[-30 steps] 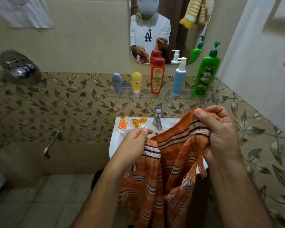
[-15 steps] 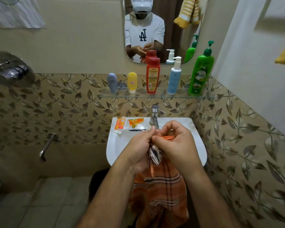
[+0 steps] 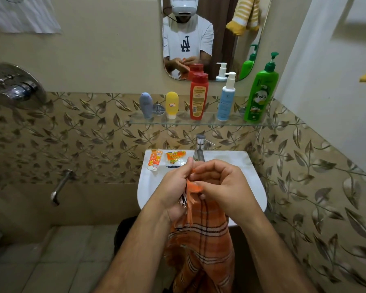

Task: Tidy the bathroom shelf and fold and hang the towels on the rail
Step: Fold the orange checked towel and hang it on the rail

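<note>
One orange striped towel (image 3: 201,246) is hanging over the sink (image 3: 249,187), its top edges pinched together by the curled fingers of both the left hand (image 3: 174,193) and right hand (image 3: 224,187). Five bottles are standing on the glass shelf (image 3: 178,121); two tubes (image 3: 154,159) and one sachet (image 3: 174,158) are lying on the sink.

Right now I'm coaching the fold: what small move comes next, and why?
Probably slide the right hand down the towel to even it: both hands, left hand included, pinch its top corners together over the sink, the rest hanging doubled.
</note>
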The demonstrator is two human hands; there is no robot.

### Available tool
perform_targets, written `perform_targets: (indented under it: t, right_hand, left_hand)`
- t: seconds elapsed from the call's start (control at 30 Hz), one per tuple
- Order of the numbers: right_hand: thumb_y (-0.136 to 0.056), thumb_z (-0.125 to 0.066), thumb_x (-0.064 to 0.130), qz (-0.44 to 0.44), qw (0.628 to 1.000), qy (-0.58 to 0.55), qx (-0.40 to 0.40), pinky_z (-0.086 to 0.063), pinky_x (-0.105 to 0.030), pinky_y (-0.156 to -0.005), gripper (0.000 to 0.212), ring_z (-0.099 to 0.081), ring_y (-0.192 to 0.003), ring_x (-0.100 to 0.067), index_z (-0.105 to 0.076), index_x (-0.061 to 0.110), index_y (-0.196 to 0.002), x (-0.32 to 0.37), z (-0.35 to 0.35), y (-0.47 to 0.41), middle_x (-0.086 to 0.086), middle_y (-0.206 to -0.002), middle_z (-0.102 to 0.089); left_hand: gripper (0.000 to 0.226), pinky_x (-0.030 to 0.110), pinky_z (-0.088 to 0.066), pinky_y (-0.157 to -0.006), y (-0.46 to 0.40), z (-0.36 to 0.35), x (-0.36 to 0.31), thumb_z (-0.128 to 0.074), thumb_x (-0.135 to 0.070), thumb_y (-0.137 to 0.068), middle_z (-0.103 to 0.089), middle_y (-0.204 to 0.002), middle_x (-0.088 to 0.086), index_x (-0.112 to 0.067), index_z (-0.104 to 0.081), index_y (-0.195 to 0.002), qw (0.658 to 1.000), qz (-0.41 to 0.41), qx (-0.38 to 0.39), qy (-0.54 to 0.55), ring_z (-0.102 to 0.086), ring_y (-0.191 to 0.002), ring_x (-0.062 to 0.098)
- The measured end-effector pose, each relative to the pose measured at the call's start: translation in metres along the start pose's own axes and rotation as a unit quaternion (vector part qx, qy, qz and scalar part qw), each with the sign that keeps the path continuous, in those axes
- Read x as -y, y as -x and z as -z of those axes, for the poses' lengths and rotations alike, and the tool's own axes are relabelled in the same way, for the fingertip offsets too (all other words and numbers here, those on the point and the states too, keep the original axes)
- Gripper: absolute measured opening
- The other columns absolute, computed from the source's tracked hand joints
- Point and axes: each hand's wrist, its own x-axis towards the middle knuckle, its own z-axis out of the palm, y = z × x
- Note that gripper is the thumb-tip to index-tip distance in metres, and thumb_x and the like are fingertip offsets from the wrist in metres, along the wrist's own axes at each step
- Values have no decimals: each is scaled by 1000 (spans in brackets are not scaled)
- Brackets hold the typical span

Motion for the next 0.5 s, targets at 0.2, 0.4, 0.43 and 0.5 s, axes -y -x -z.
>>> perform_targets:
  t: [0.2, 0.4, 0.43, 0.5]
  right_hand:
    - [-76, -77, 3, 95, 978, 183, -27, -49, -28, -55, 30, -55, -57, -13, -69, 31, -85, -10, -7, -2, 2, -65, -62]
    - [-72, -81, 8, 93, 973, 212, -10, -53, -33, -64, 14, -59, -69, -13, -71, 19, -74, -12, -1, -6, 4, -76, -64]
    - [-71, -81, 7, 75, 978, 194, -2, -53, -33, -64, 17, -58, -68, -12, -71, 21, -70, -11, 2, -7, 4, -75, -63]
    - [-71, -84, 6, 52, 987, 154, 20, -53, -30, -67, 21, -59, -70, -14, -73, 23, -67, -8, 10, -10, 5, -76, -63]
  left_hand:
    - [42, 31, -55, -71, -3, 2, 3, -44, -43, -101, -62, -84, 11, -7, -63, -113, 1000, -2, 8, 12, -63, -82, 22]
    - [47, 33, -55, -76, -4, 10, 2, -53, -50, -84, -71, -81, 10, -15, -67, -112, 998, -14, 41, -49, -69, -77, 21]
    - [51, 37, -56, -83, -5, 13, 1, -53, -51, -83, -74, -90, 12, -17, -64, -118, 997, -17, 42, -66, -72, -86, 24]
    - [55, 41, -55, -91, -5, 16, -1, -51, -52, -85, -74, -105, 14, -16, -61, -126, 994, -23, 42, -97, -71, -100, 27]
